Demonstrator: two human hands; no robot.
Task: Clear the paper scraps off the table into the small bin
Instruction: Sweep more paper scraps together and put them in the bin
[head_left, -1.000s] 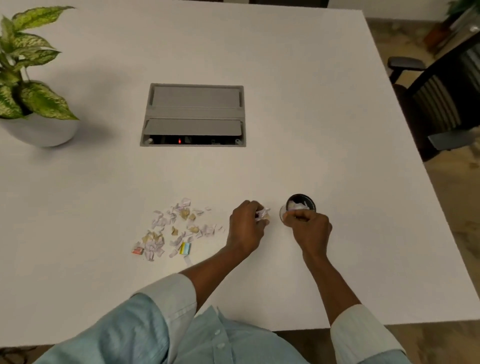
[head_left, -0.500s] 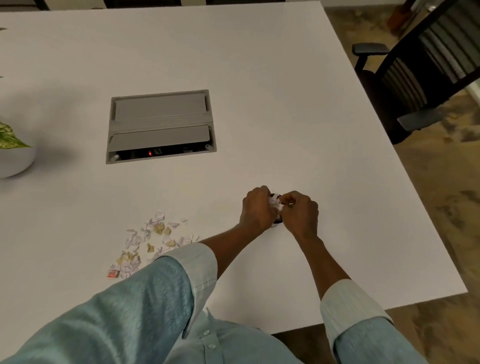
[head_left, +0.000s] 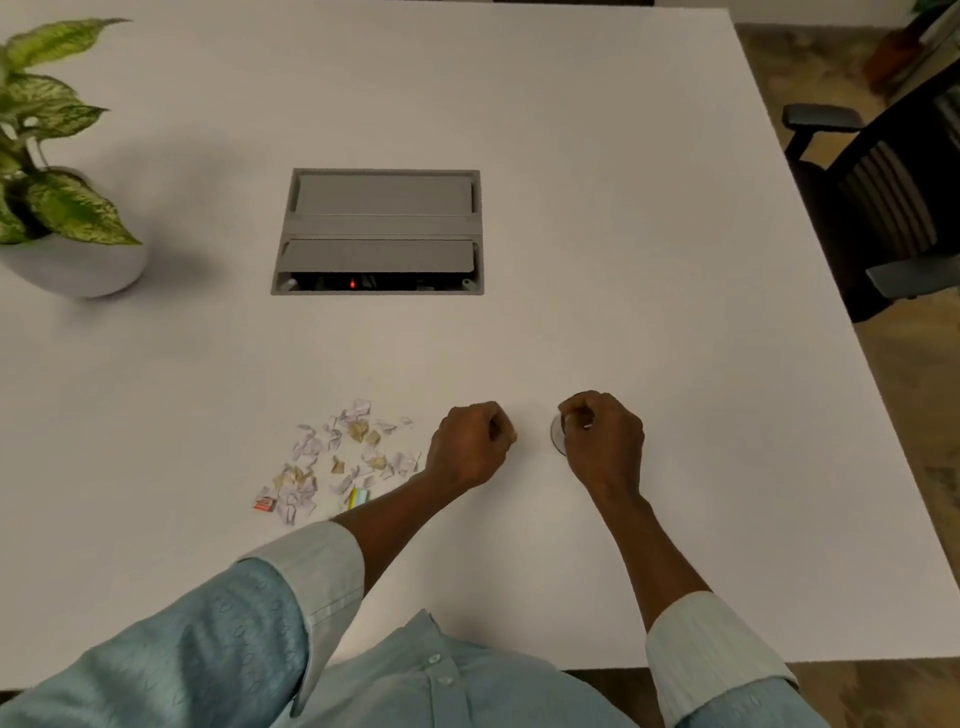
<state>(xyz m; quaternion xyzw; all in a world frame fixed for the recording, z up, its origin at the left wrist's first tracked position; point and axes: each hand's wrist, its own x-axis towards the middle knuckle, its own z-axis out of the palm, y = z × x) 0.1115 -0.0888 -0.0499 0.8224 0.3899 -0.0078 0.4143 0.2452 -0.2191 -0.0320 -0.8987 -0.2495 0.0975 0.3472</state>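
Table (head_left: 597, 208): white, square-cornered, fills most of the view; it carries everything listed below except the chair.

Office chair (head_left: 893, 208): black, with armrests, on the floor off the table's right edge, well apart from the cable box.

Cable box (head_left: 378, 231): grey, recessed in the table's middle, two flaps; a small red light shows in the open slot on its near side. Landmark for the entries that follow.

Potted plant (head_left: 47, 156): speckled green leaves in a rounded white pot, well to the left of the cable box, at the table's left edge.

Left hand (head_left: 470, 448): nearer than the cable box and slightly to its right, on or just above the table; fingers curled into a loose fist. Whether they hold anything cannot be told.

Right hand (head_left: 602, 441): nearer than the cable box and well to its right; fingers curled down over the small bin, covering its mouth. Their contents cannot be told.

Paper scraps (head_left: 337, 457): loose scatter of white, tan and a few coloured bits lying flat on the table, directly nearer than the cable box, just left of the left hand.

Small bin (head_left: 556, 435): round, only a sliver of its left rim visible under the right hand, nearer than the cable box and to its right.
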